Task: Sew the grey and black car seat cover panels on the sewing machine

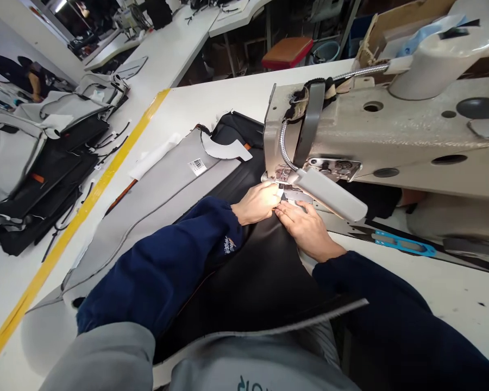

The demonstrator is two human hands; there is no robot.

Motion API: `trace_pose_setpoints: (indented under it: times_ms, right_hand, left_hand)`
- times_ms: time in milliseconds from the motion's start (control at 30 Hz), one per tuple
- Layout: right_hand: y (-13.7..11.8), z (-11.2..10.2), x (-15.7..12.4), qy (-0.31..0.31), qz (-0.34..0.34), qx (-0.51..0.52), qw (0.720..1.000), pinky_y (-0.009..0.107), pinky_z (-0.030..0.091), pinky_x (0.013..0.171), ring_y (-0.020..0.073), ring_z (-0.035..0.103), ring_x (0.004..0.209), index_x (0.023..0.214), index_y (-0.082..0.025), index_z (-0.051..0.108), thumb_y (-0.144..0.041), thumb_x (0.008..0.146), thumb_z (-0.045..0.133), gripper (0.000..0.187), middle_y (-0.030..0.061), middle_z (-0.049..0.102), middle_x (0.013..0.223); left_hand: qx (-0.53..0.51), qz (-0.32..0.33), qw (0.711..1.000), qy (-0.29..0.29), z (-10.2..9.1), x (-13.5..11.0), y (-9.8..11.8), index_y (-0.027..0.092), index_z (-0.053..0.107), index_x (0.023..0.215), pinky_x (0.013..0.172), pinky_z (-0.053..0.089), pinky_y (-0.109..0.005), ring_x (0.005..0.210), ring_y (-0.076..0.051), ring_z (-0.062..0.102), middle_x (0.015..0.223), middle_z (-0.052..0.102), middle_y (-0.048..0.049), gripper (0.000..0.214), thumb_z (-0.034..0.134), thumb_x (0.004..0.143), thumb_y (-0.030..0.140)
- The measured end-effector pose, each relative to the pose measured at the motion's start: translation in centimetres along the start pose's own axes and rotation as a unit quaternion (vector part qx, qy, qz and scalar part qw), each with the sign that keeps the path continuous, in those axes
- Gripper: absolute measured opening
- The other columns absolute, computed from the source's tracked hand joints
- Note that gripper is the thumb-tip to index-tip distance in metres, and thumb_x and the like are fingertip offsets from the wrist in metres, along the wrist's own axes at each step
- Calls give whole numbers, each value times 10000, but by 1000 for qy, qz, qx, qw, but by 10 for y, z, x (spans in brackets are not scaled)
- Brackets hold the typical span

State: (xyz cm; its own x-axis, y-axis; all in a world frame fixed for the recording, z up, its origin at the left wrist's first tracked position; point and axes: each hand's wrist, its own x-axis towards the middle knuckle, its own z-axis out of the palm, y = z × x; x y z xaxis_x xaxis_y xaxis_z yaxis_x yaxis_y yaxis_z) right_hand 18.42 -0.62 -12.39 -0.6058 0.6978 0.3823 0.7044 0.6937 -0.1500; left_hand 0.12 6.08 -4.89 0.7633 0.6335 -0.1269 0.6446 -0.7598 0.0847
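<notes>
A black leather-like panel (252, 271) with a grey fabric piece (163, 201) sewn to it lies under the head of a beige sewing machine (391, 136). My left hand (257, 203) is closed, its fingers pinching the black material right by the needle area, lit by the machine lamp (330, 193). My right hand (307, 228) lies on the black panel just right of the needle, fingers stretched forward and pressing the material flat. Both arms wear dark blue sleeves.
Blue thread snips (403, 243) lie on the white table to the right, under the machine arm. A yellow tape line (77, 217) runs along the table at left. Beyond it sits a pile of black and grey cut pieces (36, 163). A red stool (287, 51) stands behind.
</notes>
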Motion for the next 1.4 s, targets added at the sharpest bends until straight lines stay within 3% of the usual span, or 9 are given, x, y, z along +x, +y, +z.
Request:
trace_pose_setpoints:
  times_ms: [100,167,300,400,600,867,1033,1100,1400]
  right_hand:
    - [9,-2,4,9,1,5,1000,423,416,991,252,546,1264,1303,-159,585,-113,1018,322,391,116,634,1342]
    - [18,-2,9,11,-5,25,1000,416,419,974,270,541,1230,1334,-153,559,-124,1004,343,396,137,624,1323]
    - [38,-1,27,14,-57,51,997,405,419,913,272,552,1039,1212,-165,623,-176,1000,366,333,127,649,1093]
    - [46,-6,44,36,-124,-7,992,372,385,840,237,506,883,1027,-157,661,-157,1009,350,311,96,618,916]
    - [37,-24,61,-10,-271,-132,953,351,290,734,216,442,794,826,-153,646,-72,973,405,294,86,577,843]
    - [-11,-20,49,-88,-174,-172,966,370,278,651,244,478,766,742,-102,688,-36,838,524,201,123,553,781]
    - [-39,-18,46,-78,-101,-216,968,391,317,621,273,521,719,794,-57,719,-39,849,461,265,157,573,751]
    - [-48,-16,47,-78,-70,-219,970,400,347,624,273,537,708,826,-30,725,-38,859,436,290,176,598,763]
    - [-80,-6,39,-43,10,-198,979,525,465,875,417,648,1027,1081,127,676,-52,841,483,357,371,658,1075]
  left_hand:
    - [-32,-26,999,26,-6,-22,0,138,664,1016,995,455,-364,1086,-231,538,1051,611,-103,272,411,918,115]
    - [-73,-107,991,41,-10,-53,5,160,591,1181,980,475,-374,1107,-228,544,1147,585,-94,280,466,937,216]
    - [-123,-300,945,-31,-9,-115,16,171,488,1247,819,525,-374,1138,-277,556,1215,548,-108,563,667,820,492]
    - [-94,-331,936,-77,-2,-130,18,176,511,1151,750,491,-355,1104,-277,575,1178,575,-101,449,631,862,498]
    - [44,-246,962,-107,-15,-116,-13,187,542,931,557,273,-294,769,-171,601,973,626,-27,76,513,954,254]
    - [189,-180,965,24,-67,-81,-47,214,530,1251,729,389,-348,991,-241,541,1211,568,-103,399,474,877,86]
    - [166,60,983,40,-43,-53,-22,178,556,1279,868,427,-330,1223,-227,495,1378,542,-99,355,465,940,130]
    - [171,102,979,41,-31,-39,-16,143,551,1303,868,432,-309,1289,-217,464,1393,543,-117,375,451,945,93]
    - [99,18,994,45,3,-2,-6,109,687,945,840,484,-305,1075,-234,557,1049,649,-130,257,452,991,202]
